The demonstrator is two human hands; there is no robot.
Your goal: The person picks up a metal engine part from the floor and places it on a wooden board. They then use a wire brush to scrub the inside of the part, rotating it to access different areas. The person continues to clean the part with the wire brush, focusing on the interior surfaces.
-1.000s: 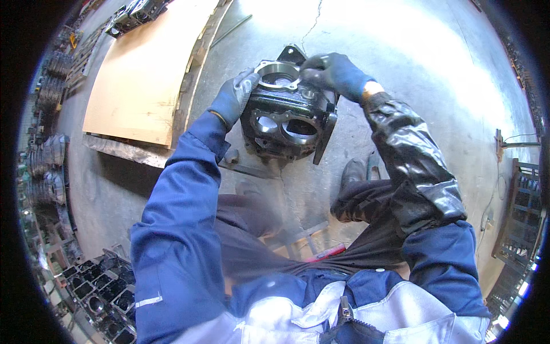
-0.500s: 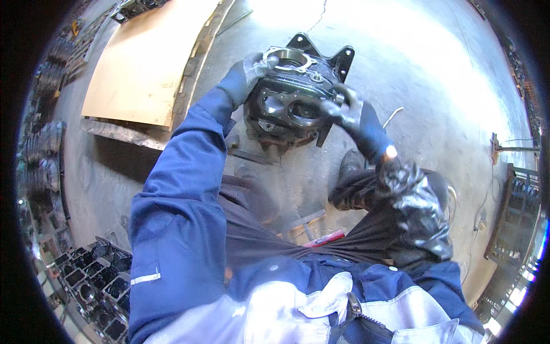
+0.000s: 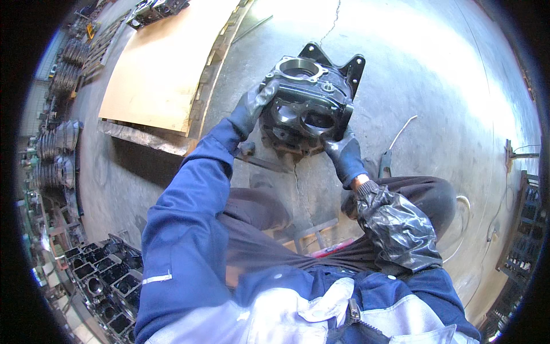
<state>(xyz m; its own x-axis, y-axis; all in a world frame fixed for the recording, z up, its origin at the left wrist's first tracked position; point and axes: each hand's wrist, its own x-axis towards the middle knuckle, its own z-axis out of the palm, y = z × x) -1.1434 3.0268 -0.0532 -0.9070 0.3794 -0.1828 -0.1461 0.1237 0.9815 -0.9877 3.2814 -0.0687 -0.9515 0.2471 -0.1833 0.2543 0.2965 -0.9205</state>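
Observation:
A black cast-metal gear housing [image 3: 309, 98] stands in front of me. Its top has a round machined opening, two oval ports mark the near face, and two bracket ears with holes rise at the far side. My left hand [image 3: 256, 104], in a dark glove, grips the housing's left side, with the fingers along its upper edge. At the lower right corner my right hand [image 3: 345, 152], also gloved, holds the casting from beneath, and its fingertips are partly hidden behind the metal.
To the left lies a pallet topped with a tan board [image 3: 163, 74]. Black castings [image 3: 106, 281] are stacked at the lower left. A dark-handled tool [image 3: 385, 163] with a pale cord lies on the concrete right of the housing. A red object [image 3: 332, 248] lies between my legs.
My right hand has moved down from the port face to the lower right corner and taken hold there. My left hand has slid down from the top ring to the left side.

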